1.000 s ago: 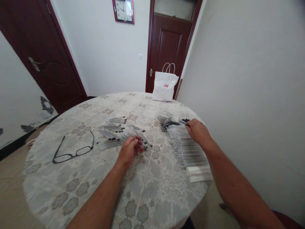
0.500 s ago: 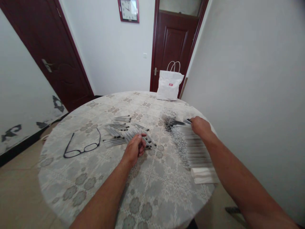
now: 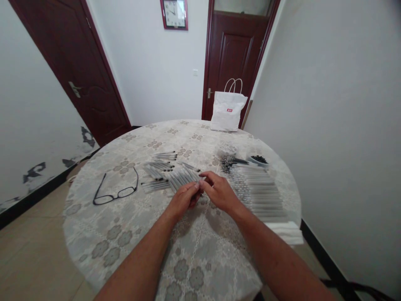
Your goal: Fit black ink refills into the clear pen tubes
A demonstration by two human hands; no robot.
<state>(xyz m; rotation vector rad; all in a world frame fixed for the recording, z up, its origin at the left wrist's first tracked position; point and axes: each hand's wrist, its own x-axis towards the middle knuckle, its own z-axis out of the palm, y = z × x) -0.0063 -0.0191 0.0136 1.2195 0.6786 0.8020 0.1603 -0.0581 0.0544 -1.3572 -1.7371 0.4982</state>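
Note:
Over the middle of the table, my left hand (image 3: 185, 197) and my right hand (image 3: 219, 191) meet at the fingertips. Both have curled, pinching fingers, and what lies between them is too small and covered to make out. Just beyond my hands lie loose bunches of slim clear pens (image 3: 180, 177) with black ends. A large stack of whitish translucent pen barrels (image 3: 263, 188) is to the right of my right hand. Against its far end rest dark, pointed pen parts (image 3: 230, 163). Behind these sits a small bowl of little black pieces (image 3: 259, 159).
Black-framed glasses (image 3: 115, 195) lie open at the left. A white paper bag (image 3: 228, 113) stands at the far edge, and a crumpled clear plastic bag (image 3: 227, 149) lies nearer. A folded white cloth or paper (image 3: 286, 232) is by the right edge of the patterned round table (image 3: 131, 259).
My right hand has moved left and nearer from the small bowl to meet my left hand. The bowl's black pieces now show. The view has shifted slightly.

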